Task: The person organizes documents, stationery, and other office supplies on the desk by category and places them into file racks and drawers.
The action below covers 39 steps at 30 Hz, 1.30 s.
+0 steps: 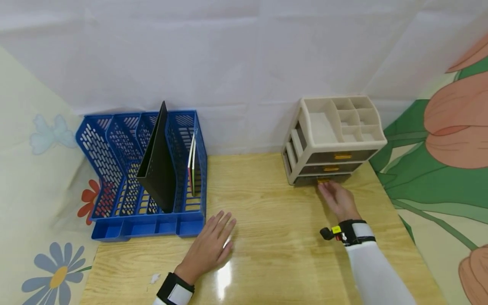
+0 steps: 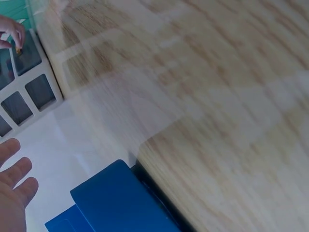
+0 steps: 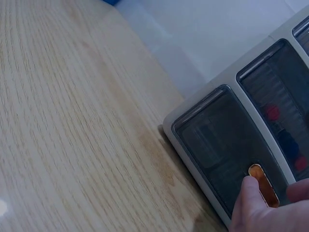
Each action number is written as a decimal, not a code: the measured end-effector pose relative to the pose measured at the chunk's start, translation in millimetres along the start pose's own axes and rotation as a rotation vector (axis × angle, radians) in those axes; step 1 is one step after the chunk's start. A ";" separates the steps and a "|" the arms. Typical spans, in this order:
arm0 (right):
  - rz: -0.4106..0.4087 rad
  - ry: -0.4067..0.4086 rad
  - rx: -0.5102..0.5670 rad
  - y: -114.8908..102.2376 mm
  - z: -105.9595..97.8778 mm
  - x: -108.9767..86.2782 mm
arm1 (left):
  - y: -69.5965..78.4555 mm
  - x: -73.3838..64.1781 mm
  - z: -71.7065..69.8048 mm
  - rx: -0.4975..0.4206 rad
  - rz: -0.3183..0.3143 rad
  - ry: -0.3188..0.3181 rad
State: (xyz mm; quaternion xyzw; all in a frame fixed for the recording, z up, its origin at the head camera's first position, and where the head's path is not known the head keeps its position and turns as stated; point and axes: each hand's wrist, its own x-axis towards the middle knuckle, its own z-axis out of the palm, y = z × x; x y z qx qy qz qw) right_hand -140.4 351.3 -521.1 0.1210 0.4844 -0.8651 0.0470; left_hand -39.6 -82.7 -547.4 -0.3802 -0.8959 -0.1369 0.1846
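Observation:
My right hand is at the bottom drawer of a beige desktop drawer unit. In the right wrist view, thumb and a finger lie on either side of the drawer's orange handle, pinching it; the drawer sits flush in its frame. Red and blue things show dimly through the middle drawer's dark front. My left hand lies with fingers extended on the table, beside the front right corner of a blue file rack, holding nothing.
A black folder leans in the rack, and thin booklets stand in its right slot. The unit's top has several small compartments. A white scrap lies on the wooden table. White cloth hangs behind.

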 end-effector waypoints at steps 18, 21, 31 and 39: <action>0.065 0.097 0.057 -8.0 -2.9 -14.2 | -8.0 -1.4 -8.1 -0.015 0.009 0.088; -0.109 0.125 -0.148 -13.1 -1.0 -22.5 | -13.8 1.9 -17.7 -0.013 0.006 0.118; -0.878 0.068 -1.408 -33.7 45.0 -59.5 | -27.7 14.6 -50.3 0.025 -0.015 0.117; -1.179 -0.256 -1.726 -17.0 74.5 -66.3 | -27.5 24.4 -58.0 0.020 -0.041 0.070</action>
